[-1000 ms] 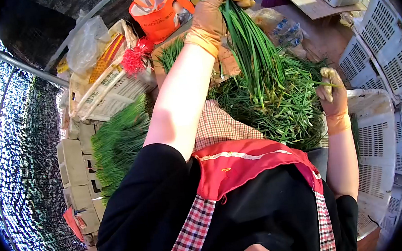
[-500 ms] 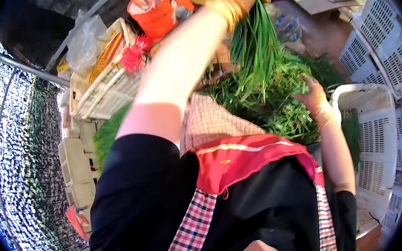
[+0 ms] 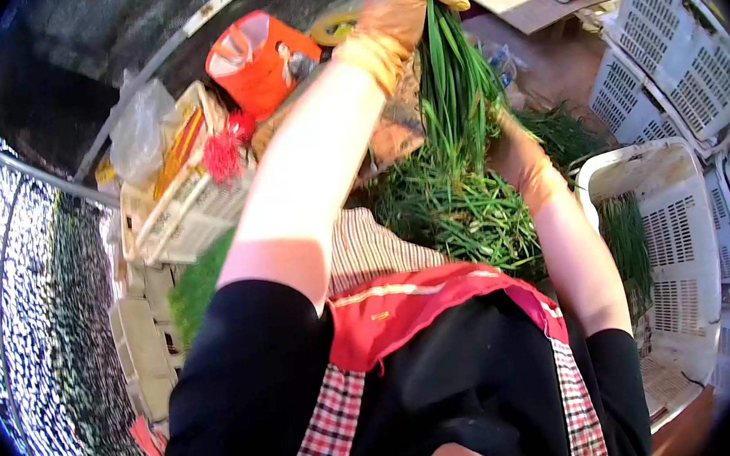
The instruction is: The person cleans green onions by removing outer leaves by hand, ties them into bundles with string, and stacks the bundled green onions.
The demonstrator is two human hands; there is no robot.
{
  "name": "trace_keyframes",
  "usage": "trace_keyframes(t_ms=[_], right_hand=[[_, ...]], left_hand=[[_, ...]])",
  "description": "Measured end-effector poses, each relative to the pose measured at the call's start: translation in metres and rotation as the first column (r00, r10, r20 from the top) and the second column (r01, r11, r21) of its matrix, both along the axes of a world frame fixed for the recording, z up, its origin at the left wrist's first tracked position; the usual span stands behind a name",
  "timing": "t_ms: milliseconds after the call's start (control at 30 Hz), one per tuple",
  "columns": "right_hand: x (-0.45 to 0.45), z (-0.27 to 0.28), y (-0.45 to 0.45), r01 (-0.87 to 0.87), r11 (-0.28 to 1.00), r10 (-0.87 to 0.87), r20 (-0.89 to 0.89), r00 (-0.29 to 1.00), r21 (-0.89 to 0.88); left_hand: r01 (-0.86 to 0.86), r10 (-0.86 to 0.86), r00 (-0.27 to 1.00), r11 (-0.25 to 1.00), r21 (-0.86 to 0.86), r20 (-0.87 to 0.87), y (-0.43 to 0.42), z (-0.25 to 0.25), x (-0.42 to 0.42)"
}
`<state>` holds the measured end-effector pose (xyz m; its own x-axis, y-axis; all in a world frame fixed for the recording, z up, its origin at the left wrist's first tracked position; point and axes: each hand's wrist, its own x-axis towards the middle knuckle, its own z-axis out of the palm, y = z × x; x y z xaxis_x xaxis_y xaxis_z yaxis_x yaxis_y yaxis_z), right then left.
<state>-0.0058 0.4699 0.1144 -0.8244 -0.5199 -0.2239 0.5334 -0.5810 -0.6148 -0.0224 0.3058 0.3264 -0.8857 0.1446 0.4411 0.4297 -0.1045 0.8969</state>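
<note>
"What are the fingers of the left hand [image 3: 396, 13] doing?"

"They're closed tightly round the upper part of a bunch of long green leaves [image 3: 449, 77], which hangs down from the grip."

"And the right hand [image 3: 517, 154]?"

"Beside the bunch's lower end. Its fingers are partly hidden and blurred, so I can't tell how far open they are or whether they hold anything."

"What's around them?"

"A heap of loose greens [image 3: 471, 221] lies below the bunch. Farther out, a white crate [image 3: 674, 227] stands to the right, with an orange bag [image 3: 251, 71] and red strands [image 3: 222, 154] to the left."
</note>
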Motion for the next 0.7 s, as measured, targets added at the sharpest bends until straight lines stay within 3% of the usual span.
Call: trace_keyframes(t_ms=[33, 67, 100, 167, 200, 233, 300, 433, 467, 500, 567, 633, 667, 700], right_hand=[[-0.008, 0.009, -0.002, 0.027, 0.979, -0.042, -0.07, 0.997, -0.2], [-0.01, 0.036, 0.006, 0.102, 0.965, -0.157, -0.221, 0.963, -0.242], [-0.01, 0.065, 0.018, 0.174, 0.94, -0.278, -0.36, 0.891, -0.294], [-0.019, 0.063, 0.034, 0.261, 0.953, -0.301, -0.372, 0.878, -0.154], [-0.025, 0.037, 0.038, 0.213, 0.976, -0.179, -0.406, 0.896, 0.039], [-0.027, 0.014, 0.038, 0.162, 0.959, -0.053, -0.416, 0.908, 0.232], [0.017, 0.021, 0.018, 0.233, 0.884, -0.093, -0.335, 0.938, 0.405], [0.006, -0.026, -0.014, -0.014, 0.873, 0.114, -0.176, 0.978, 0.488], [0.019, 0.009, -0.016, -0.11, 0.901, 0.134, -0.027, 0.991, 0.42], [0.009, -0.004, -0.021, -0.169, 0.98, 0.175, -0.05, 0.983, 0.103], [0.017, 0.028, -0.022, 0.022, 1.0, -0.022, -0.038, 0.999, -0.007], [0.0, 0.044, -0.006, 0.044, 0.915, -0.127, -0.183, 0.975, -0.402], [-0.013, 0.038, 0.014, 0.011, 0.853, -0.194, -0.297, 0.935, -0.522], [-0.007, 0.058, 0.018, 0.356, 0.822, -0.444, -0.107, 0.89, -0.445]], left_hand=[[-0.113, 0.112, 0.994, 0.983, -0.147, -0.019, -0.002, 0.005, 0.007], [-0.066, 0.074, 0.993, 0.994, -0.088, 0.09, -0.011, -0.003, 0.0], [-0.064, 0.066, 0.998, 0.995, -0.072, 0.022, -0.016, -0.005, 0.0], [-0.058, 0.056, 0.998, 0.994, 0.097, 0.02, -0.023, 0.0, 0.002], [-0.017, 0.007, 0.998, 0.983, 0.183, 0.055, -0.032, -0.002, -0.005], [-0.016, 0.007, 0.999, 0.983, 0.182, 0.049, -0.032, 0.003, -0.003], [-0.135, 0.115, 0.985, 0.978, 0.16, 0.132, -0.027, 0.016, 0.007], [-0.008, -0.009, 0.996, 0.98, 0.199, 0.088, -0.023, 0.034, 0.011], [-0.005, -0.011, 0.996, 0.98, 0.198, 0.083, -0.018, 0.04, 0.013], [-0.018, 0.0, 0.995, 0.984, 0.177, 0.099, -0.015, 0.046, 0.015], [-0.051, 0.036, 0.992, 0.992, 0.119, 0.123, -0.009, 0.063, 0.032], [-0.208, 0.2, 0.967, 0.978, 0.034, 0.161, -0.005, 0.082, 0.047], [-0.2, 0.194, 0.967, 0.98, 0.02, 0.164, -0.01, 0.082, 0.041], [-0.196, 0.198, 0.974, 0.98, -0.025, 0.109, -0.013, 0.082, 0.039]])
